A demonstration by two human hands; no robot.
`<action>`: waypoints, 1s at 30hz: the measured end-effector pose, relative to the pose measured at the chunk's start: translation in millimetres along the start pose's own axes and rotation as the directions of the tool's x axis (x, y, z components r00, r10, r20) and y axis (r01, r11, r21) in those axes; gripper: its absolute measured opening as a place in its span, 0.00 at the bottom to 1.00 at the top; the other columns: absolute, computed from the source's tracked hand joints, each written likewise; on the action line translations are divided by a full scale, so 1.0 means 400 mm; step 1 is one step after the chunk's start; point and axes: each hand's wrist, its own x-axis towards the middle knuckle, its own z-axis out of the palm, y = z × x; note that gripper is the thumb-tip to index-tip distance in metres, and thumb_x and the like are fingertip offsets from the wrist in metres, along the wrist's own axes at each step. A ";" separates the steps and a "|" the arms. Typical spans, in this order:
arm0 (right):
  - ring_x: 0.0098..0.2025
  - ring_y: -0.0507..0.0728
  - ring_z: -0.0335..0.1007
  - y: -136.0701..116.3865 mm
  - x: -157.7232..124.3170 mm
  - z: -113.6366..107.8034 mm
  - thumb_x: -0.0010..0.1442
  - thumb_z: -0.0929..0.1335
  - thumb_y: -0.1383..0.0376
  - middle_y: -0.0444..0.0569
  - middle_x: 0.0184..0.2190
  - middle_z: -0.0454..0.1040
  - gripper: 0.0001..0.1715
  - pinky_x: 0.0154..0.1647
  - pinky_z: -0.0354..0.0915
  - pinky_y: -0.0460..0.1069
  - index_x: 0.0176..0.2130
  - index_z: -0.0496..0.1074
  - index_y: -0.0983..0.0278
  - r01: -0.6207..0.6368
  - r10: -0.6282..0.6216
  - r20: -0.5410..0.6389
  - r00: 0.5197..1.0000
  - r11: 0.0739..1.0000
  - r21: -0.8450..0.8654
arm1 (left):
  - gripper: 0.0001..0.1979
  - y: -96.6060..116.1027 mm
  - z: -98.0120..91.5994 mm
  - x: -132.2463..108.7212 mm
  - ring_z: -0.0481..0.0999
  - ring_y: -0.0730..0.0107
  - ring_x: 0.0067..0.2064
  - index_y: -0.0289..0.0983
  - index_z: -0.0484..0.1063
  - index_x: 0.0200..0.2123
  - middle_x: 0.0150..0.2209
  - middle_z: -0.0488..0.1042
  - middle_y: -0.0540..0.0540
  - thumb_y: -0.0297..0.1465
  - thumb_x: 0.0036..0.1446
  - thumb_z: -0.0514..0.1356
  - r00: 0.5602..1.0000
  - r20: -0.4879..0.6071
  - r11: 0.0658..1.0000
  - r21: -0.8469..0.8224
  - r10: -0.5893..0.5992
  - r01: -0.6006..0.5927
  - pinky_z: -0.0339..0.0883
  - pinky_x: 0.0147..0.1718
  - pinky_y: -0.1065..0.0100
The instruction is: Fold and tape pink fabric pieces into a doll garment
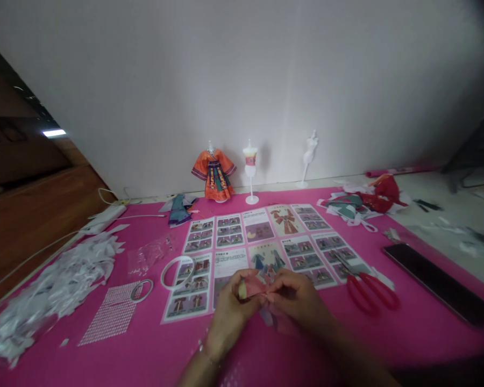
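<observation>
Both hands meet at the front middle of the pink mat, above a printed instruction sheet (229, 260). My left hand (232, 306) is closed on a small piece of pink and pale yellow fabric (252, 287). At the right end of that fabric, the fingertips of my right hand (296, 298) are pinched together. Sheer, pale cloth (270, 318) hangs below the fingers. Whether anything finer sits between the right fingertips is too small to tell. Red-handled scissors (367, 287) lie to the right of my right hand, and a white tape roll (177, 272) lies left of my left hand.
Along the wall stand a mannequin in an orange robe (213, 174), one with a pink band (250, 161) and a bare one (310, 150). Plastic bags (60, 290), a gem sheet (111, 314) and a smaller tape roll (141, 291) lie left; fabric scraps (361, 201) and a phone (439, 282) right.
</observation>
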 end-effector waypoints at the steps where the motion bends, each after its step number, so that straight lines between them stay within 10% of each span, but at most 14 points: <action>1: 0.29 0.53 0.68 0.001 0.000 0.000 0.53 0.69 0.67 0.45 0.25 0.72 0.04 0.31 0.61 0.48 0.27 0.76 0.62 0.018 -0.019 -0.010 1.000 1.000 -0.025 | 0.23 -0.001 -0.001 0.001 0.69 0.75 0.26 0.36 0.65 0.45 0.27 0.72 0.54 0.28 0.44 0.67 1.000 -0.006 1.000 0.022 0.004 -0.003 0.63 0.28 0.74; 15: 0.32 0.55 0.68 0.013 -0.009 -0.014 0.52 0.69 0.69 0.46 0.26 0.71 0.03 0.36 0.60 0.51 0.29 0.74 0.62 0.284 -0.319 -0.023 0.948 0.873 -0.397 | 0.21 -0.021 -0.006 0.007 0.76 0.62 0.38 0.37 0.68 0.46 0.39 0.76 0.46 0.30 0.46 0.64 0.992 -0.081 0.956 0.283 0.102 -0.075 0.70 0.37 0.66; 30: 0.30 0.55 0.66 0.003 -0.009 -0.015 0.51 0.68 0.71 0.45 0.24 0.72 0.05 0.36 0.56 0.51 0.27 0.73 0.62 0.320 -0.292 0.134 0.947 0.817 -0.481 | 0.20 -0.042 -0.010 0.005 0.77 0.56 0.45 0.40 0.70 0.46 0.42 0.76 0.45 0.29 0.47 0.66 0.988 -0.077 0.933 0.346 0.136 -0.101 0.70 0.43 0.62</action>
